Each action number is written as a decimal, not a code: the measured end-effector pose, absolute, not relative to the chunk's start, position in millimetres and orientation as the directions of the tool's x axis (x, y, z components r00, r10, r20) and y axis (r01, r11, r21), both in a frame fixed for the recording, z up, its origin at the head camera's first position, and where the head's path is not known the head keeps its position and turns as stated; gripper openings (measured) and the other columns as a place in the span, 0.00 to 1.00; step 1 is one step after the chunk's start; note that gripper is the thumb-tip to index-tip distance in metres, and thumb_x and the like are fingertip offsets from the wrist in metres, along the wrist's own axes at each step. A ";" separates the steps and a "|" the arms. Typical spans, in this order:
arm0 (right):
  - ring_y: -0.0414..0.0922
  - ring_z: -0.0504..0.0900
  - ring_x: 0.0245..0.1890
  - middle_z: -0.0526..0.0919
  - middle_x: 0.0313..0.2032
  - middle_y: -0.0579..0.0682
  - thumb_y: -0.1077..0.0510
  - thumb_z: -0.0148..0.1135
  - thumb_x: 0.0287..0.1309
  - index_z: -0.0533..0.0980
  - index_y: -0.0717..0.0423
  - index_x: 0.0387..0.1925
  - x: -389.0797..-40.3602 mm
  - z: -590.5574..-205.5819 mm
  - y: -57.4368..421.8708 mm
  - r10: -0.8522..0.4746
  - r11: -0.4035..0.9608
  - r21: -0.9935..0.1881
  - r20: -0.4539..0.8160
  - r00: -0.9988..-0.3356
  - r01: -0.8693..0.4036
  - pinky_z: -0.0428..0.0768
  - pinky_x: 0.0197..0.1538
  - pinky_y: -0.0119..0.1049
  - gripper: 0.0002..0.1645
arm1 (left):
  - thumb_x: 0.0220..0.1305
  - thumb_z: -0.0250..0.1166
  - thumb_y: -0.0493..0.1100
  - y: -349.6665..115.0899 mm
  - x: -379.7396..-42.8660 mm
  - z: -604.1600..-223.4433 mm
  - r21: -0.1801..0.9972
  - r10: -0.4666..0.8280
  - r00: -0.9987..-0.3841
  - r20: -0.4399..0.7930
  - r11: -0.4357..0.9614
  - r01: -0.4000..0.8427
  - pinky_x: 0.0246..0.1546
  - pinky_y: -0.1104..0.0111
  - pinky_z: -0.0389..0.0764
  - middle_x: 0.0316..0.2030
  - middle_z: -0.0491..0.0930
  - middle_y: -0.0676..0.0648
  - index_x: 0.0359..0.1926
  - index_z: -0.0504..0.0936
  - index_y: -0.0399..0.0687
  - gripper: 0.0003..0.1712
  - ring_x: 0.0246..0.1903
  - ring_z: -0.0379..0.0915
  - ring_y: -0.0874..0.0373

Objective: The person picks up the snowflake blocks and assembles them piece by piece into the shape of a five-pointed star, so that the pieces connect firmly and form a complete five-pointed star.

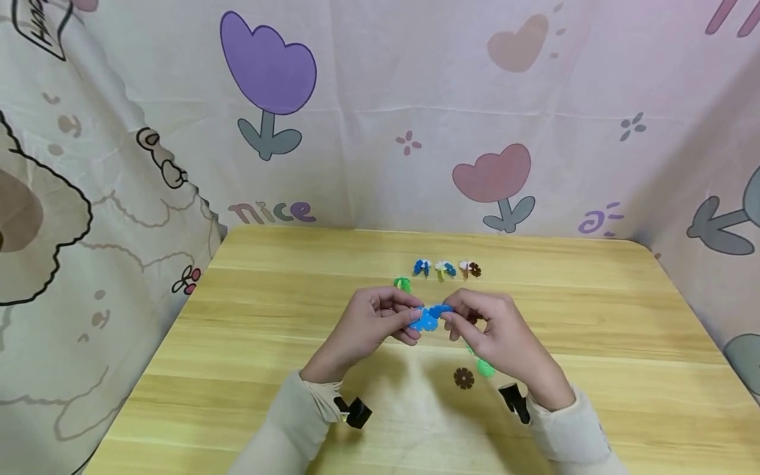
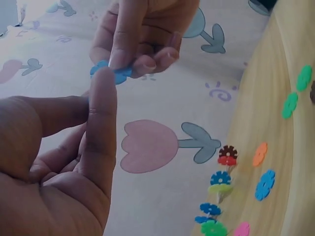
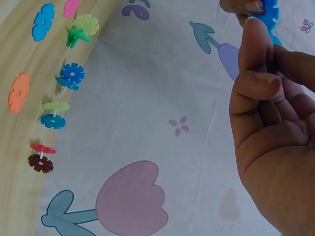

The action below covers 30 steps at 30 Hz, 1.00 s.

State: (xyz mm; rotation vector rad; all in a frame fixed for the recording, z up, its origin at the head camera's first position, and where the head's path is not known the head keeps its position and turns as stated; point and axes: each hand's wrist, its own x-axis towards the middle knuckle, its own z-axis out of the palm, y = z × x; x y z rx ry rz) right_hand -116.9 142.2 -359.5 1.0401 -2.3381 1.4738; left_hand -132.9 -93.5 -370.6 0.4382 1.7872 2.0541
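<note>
A light-blue, flower-shaped plastic piece [image 1: 424,323] meets a darker-blue, flower-shaped plastic piece [image 1: 440,309] above the pale wood-grain table [image 1: 237,330]. The left hand [image 1: 380,321] pinches the lighter one, the right hand [image 1: 491,330] the darker. Near the right wrist lies a brown, notched plastic disc [image 1: 464,378]; farther back stand three multicoloured flower-piece clusters [image 1: 422,267].

Light blue scalloped disc [image 1: 424,322], darker blue piece [image 1: 440,310] angled against it, both pinched in mid-air

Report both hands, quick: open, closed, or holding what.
Left hand: closed, pinching a light blue flower piece.
Right hand: closed, pinching a darker-looking blue piece.
</note>
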 end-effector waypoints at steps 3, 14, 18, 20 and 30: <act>0.38 0.83 0.24 0.84 0.26 0.42 0.74 0.64 0.65 0.81 0.52 0.37 -116.9 -362.3 142.1 -0.465 0.252 -0.732 0.482 -0.742 -0.633 0.79 0.21 0.31 0.13 | 0.71 0.66 0.30 -92.8 -132.1 -371.5 0.985 0.472 -0.881 -0.022 -0.141 -0.099 0.37 0.60 0.90 0.39 0.85 0.34 0.50 0.81 0.27 0.11 0.29 0.87 0.55; 0.44 0.87 0.25 0.87 0.30 0.42 0.74 0.64 0.65 0.83 0.54 0.37 -118.3 -365.9 138.9 -0.456 0.200 -0.774 0.468 -0.757 -0.600 0.74 0.18 0.28 0.13 | 0.70 0.65 0.28 -88.8 -130.4 -375.6 0.974 0.478 -0.879 -0.006 -0.195 -0.113 0.33 0.65 0.90 0.34 0.84 0.41 0.47 0.78 0.23 0.10 0.27 0.85 0.57; 0.40 0.85 0.23 0.88 0.28 0.42 0.75 0.66 0.63 0.84 0.54 0.35 -119.1 -367.7 138.6 -0.443 0.221 -0.771 0.466 -0.766 -0.597 0.74 0.17 0.27 0.13 | 0.69 0.65 0.28 -85.7 -129.0 -376.9 0.972 0.454 -0.891 -0.007 -0.207 -0.114 0.33 0.65 0.90 0.34 0.84 0.41 0.45 0.79 0.23 0.08 0.27 0.86 0.57; 0.37 0.84 0.22 0.87 0.27 0.43 0.75 0.66 0.62 0.85 0.54 0.35 -119.6 -368.6 138.5 -0.430 0.234 -0.754 0.486 -0.761 -0.614 0.77 0.19 0.28 0.14 | 0.69 0.66 0.28 -83.9 -127.8 -377.0 0.970 0.434 -0.901 -0.009 -0.216 -0.114 0.33 0.64 0.90 0.35 0.84 0.40 0.45 0.79 0.23 0.08 0.27 0.86 0.56; 0.37 0.83 0.22 0.87 0.26 0.44 0.81 0.66 0.56 0.86 0.57 0.35 -121.6 -368.2 137.4 -0.412 0.263 -0.654 0.589 -0.695 -0.709 0.83 0.25 0.27 0.18 | 0.69 0.65 0.26 -74.2 -123.0 -373.8 0.976 0.362 -0.931 0.043 -0.216 -0.039 0.31 0.63 0.90 0.36 0.84 0.37 0.43 0.81 0.21 0.07 0.24 0.85 0.57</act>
